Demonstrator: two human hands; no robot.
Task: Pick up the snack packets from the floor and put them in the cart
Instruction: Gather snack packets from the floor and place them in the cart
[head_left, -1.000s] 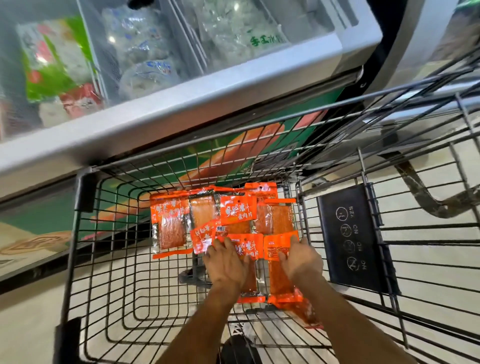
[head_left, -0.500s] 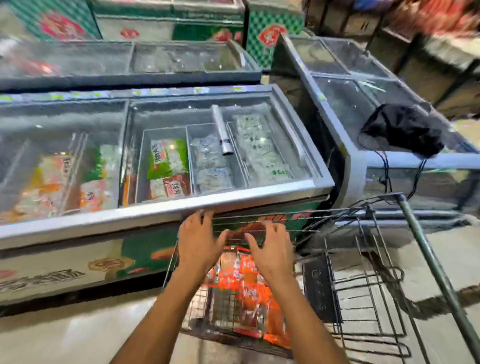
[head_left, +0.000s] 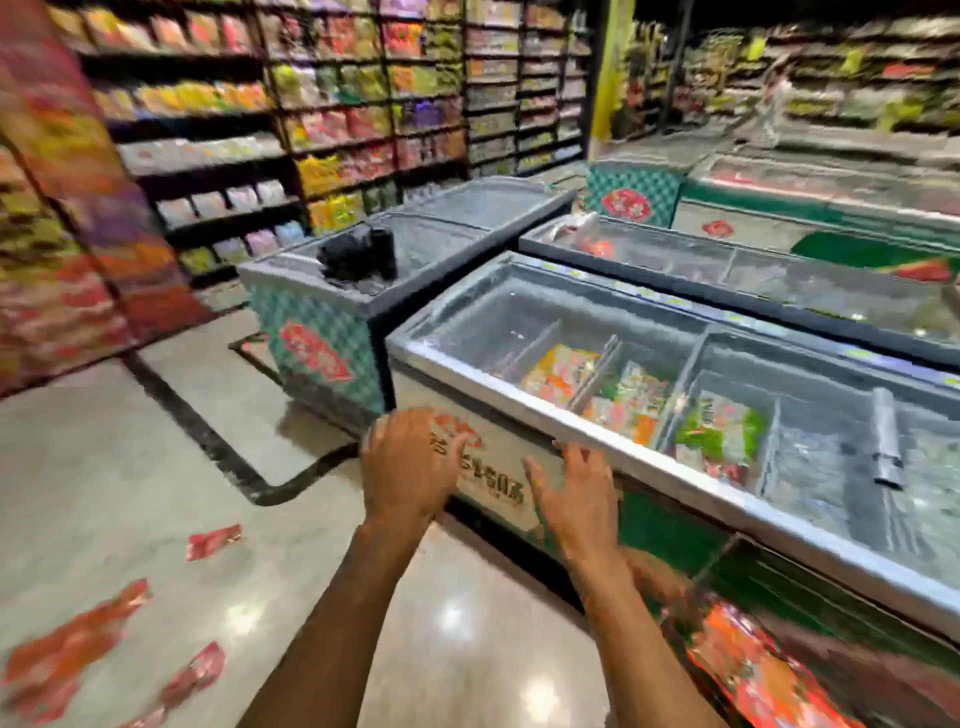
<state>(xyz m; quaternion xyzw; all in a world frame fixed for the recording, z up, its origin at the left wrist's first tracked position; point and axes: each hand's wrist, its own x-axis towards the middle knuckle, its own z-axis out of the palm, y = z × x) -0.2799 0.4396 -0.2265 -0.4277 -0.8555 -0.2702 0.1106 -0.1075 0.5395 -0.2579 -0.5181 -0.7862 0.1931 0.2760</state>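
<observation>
Both my hands are raised in front of me, empty with fingers spread: my left hand and my right hand, held before the freezer's front. Several red-orange snack packets lie on the floor at the lower left: one small packet, a larger blurred cluster and another packet. The cart shows blurred at the lower right, with orange snack packets inside it, partly hidden by my right forearm.
A long chest freezer with frozen food stands right ahead. A second freezer with a black object on its lid stands behind it. Stocked shelves line the back and left. The glossy floor opens to the left.
The view has swung up and left, away from the cart towards the floor and aisle. My hands left the packets in the cart and now hover empty.
</observation>
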